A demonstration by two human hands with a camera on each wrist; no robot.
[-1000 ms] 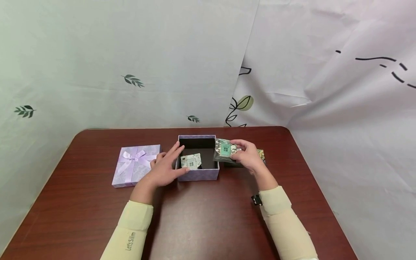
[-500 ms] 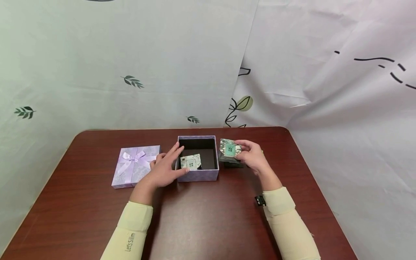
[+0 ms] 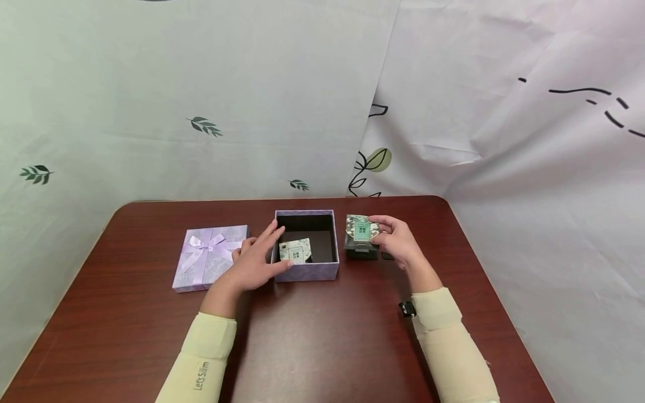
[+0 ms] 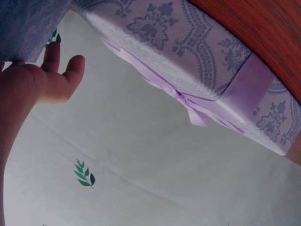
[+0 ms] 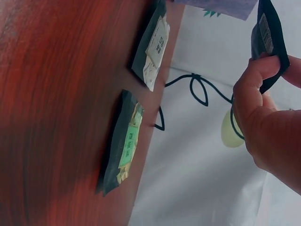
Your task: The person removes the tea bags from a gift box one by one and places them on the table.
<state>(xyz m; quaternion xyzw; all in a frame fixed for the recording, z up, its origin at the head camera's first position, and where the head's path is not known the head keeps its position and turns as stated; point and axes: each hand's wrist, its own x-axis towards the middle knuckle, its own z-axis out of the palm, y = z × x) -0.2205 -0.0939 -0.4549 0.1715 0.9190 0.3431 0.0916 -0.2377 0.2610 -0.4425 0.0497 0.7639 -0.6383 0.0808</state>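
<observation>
My right hand point(image 3: 398, 242) pinches a dark tea packet point(image 3: 359, 230) with a green label, just right of an uncovered purple box point(image 3: 308, 272). In the right wrist view, the thumb and fingers grip the packet point(image 5: 269, 40) at one edge, and it is raised off the table. A dark packet point(image 3: 361, 254) shows partly beneath it in the head view. My left hand point(image 3: 254, 262) rests with spread fingers at the box's left side, its thumb over the front rim. Inside the box lies a pale-labelled packet point(image 3: 296, 251); the rest of the dark interior shows bare.
A purple patterned lid point(image 3: 183, 274) with a ribbon bow lies left of the box, close to my left hand. The right wrist view shows a white-labelled packet point(image 5: 154, 47) and a yellow-green one point(image 5: 123, 146) on the table. A pale printed curtain point(image 3: 282, 112) hangs behind the table.
My right hand has moved to the right with the packet, from the box's right rim to over the table beside it. The left hand stays at the box.
</observation>
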